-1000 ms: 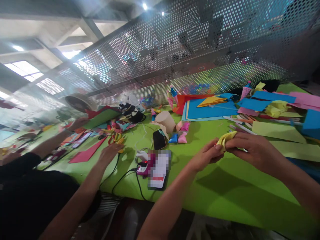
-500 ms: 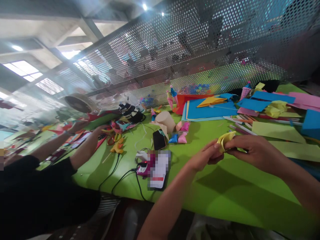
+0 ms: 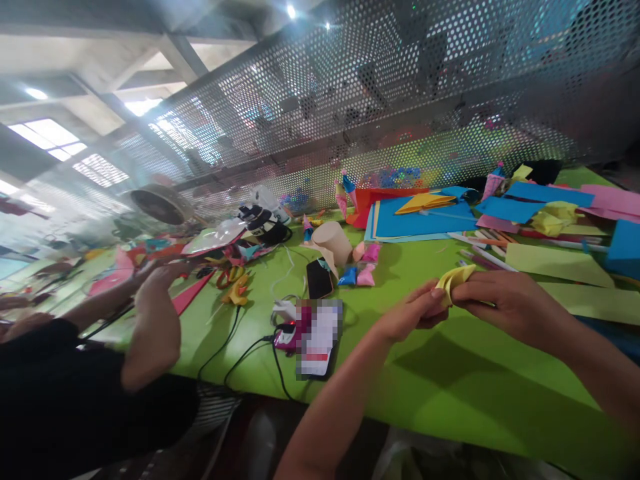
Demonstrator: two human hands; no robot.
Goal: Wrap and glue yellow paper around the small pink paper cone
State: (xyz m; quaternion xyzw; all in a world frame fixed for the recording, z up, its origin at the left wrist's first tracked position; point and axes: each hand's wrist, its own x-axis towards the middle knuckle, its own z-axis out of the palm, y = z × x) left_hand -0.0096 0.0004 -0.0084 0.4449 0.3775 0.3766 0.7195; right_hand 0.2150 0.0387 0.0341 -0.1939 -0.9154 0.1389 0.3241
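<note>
Between my two hands, above the green table (image 3: 380, 387), is a small folded piece of yellow paper (image 3: 454, 283). My left hand (image 3: 417, 310) pinches its left side, thumb on top and the other fingers curled under. My right hand (image 3: 493, 293) grips the right side, its fingers partly covering the paper. To the right of my hands lie light yellow paper strips (image 3: 557, 262). Pens and pencils (image 3: 485, 250) lie just beyond my right hand.
Blue sheets (image 3: 420, 217) and a paper roll (image 3: 331, 243) lie further back, before a perforated metal screen (image 3: 350, 120). To the left are small pink and blue packets (image 3: 357, 275), a phone (image 3: 320, 340) and a charger with cables (image 3: 287, 337). A co-worker's arm (image 3: 155, 320) reaches in at far left.
My hands stay almost in place, and the yellow paper has turned slightly between them. At the left, the co-worker's arms have shifted, and the green sheet there is no longer visible.
</note>
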